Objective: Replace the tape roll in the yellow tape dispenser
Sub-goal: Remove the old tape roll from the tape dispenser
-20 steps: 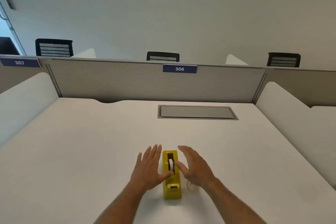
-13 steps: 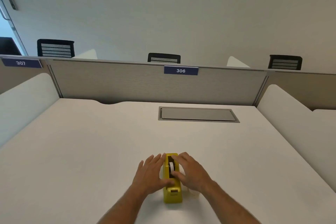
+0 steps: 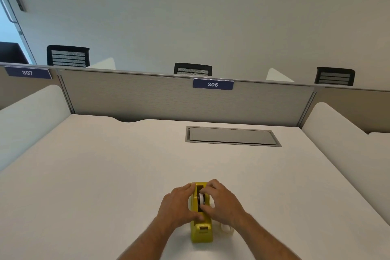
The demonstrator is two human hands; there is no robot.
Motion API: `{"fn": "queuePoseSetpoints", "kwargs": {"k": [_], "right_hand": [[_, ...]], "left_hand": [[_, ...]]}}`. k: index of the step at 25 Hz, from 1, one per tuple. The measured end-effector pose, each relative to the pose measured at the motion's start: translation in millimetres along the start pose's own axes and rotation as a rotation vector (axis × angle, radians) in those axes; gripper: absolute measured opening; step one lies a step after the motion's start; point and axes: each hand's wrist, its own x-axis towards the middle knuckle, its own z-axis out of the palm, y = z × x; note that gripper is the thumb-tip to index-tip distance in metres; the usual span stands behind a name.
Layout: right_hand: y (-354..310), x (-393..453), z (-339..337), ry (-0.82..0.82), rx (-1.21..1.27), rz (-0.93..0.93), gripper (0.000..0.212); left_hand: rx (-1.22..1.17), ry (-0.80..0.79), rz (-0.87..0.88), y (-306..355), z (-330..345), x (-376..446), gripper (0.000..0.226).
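Observation:
The yellow tape dispenser stands on the white desk near its front edge, cutter end toward me. A white tape roll on a dark core sits in its slot. My left hand wraps the dispenser's left side, thumb on its top. My right hand pinches the roll from the right, fingertips at its far and near edges. A second, pale tape roll lies on the desk just right of the dispenser, mostly hidden under my right wrist.
A grey cable hatch is set into the desk farther back. A grey partition with the label 306 closes the rear, and white side dividers flank the desk. Black chair backs show beyond the partition.
Both hands moved in from hovering open beside the dispenser and closed on it: the left hand onto its side, the right fingers onto the roll in the slot.

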Motion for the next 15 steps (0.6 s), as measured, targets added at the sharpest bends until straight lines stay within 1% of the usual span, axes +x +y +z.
{"fn": "queuePoseSetpoints", "kwargs": {"k": [3, 7, 15], "right_hand": [[-2, 2, 0, 0.021, -0.007, -0.002, 0.037], [-3, 7, -2, 0.016, -0.030, 0.001, 0.037], [-3, 10, 0, 0.061, -0.084, -0.021, 0.036]], "left_hand": [[-0.011, 0.005, -0.014, 3, -1, 1, 0.113], [-0.036, 0.007, -0.020, 2, -1, 0, 0.113], [-0.045, 0.005, -0.029, 6, -3, -2, 0.112]]}}
